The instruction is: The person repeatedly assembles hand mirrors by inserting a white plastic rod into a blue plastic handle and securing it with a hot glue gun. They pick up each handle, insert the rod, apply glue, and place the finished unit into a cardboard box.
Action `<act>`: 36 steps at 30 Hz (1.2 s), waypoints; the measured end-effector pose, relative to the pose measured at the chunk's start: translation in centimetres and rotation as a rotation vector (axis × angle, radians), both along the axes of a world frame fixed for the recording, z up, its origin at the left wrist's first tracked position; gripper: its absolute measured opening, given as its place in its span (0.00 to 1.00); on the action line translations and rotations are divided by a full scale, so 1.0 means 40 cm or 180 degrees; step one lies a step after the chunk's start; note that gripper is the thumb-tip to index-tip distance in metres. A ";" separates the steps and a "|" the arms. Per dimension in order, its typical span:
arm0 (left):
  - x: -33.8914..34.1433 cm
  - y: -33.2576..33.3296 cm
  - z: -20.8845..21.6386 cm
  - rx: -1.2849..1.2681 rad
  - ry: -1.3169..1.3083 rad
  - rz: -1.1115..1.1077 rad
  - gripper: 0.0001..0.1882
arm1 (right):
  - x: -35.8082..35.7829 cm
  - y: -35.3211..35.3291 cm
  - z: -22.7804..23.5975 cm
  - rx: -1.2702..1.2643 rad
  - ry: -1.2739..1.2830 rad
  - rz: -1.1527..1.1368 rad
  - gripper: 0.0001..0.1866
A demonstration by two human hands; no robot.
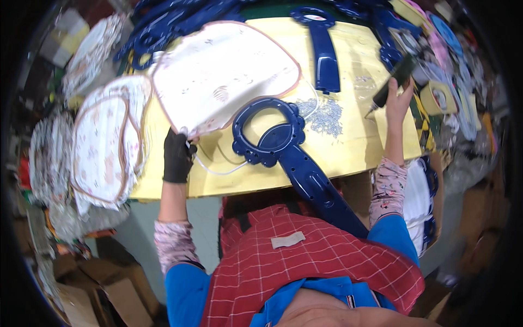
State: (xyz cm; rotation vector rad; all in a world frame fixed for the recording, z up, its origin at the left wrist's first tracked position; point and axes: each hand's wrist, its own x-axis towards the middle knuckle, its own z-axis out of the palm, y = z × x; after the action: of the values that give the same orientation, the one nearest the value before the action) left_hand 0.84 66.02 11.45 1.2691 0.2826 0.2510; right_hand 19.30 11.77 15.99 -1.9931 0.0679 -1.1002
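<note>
My left hand (178,157), in a black glove, is closed on the lower corner of a white printed fabric panel (229,65) with brown edging. A white cord (223,173) runs from beside that hand toward a dark blue plastic part (310,180). The part has a ring-shaped head and a long handle, which reaches over the table's near edge against my apron. Bare and wrapped around a dark power screwdriver (400,73), my right hand (399,100) is at the right of the table. The tool's tip points down toward the yellow surface. Loose screws (326,117) lie in a pile beyond the ring.
Another blue part (321,49) lies on the yellow tabletop (359,65). More blue parts (180,27) are heaped at the far edge. Stacked fabric panels (101,147) stand at the left. A yellow container (437,98) and plastic bags sit at the right; cardboard boxes (103,278) are on the floor.
</note>
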 end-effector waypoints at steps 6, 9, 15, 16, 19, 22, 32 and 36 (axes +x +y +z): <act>-0.077 -0.050 0.100 0.1163 -0.0994 0.0251 0.22 | -0.151 0.205 0.016 0.1220 0.1563 0.2468 0.15; -0.084 -0.048 0.089 0.1658 -0.0880 0.0329 0.19 | -0.125 0.260 -0.005 0.1596 0.2024 0.2531 0.15; -0.087 -0.037 -0.020 0.2275 -0.0868 0.0203 0.27 | -0.144 0.292 -0.080 0.1025 0.2140 0.1882 0.13; -0.089 -0.037 -0.038 0.1455 -0.0637 0.0207 0.23 | -0.169 0.283 -0.084 0.1247 0.1860 0.2152 0.13; -0.075 -0.006 -0.027 0.4757 -0.1709 0.0905 0.17 | -0.279 0.216 -0.076 0.1629 0.1487 0.2628 0.16; -0.035 -0.050 0.055 0.5423 -0.1868 0.0959 0.15 | -0.517 0.083 -0.101 -0.1035 0.2819 0.2489 0.22; -0.015 -0.875 0.359 0.3809 -0.4453 -0.2253 0.22 | -1.187 0.054 -0.321 0.2506 0.1526 0.0687 0.29; -0.019 -0.892 0.316 0.4301 -0.4289 -0.2804 0.35 | -1.155 -0.114 -0.324 0.3608 0.0671 -0.0316 0.26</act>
State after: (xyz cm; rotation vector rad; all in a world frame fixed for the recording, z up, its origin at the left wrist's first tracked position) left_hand 0.09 30.34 24.10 2.0240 -1.8465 0.4865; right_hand -26.91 7.21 3.05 -1.0556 0.7349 -0.6402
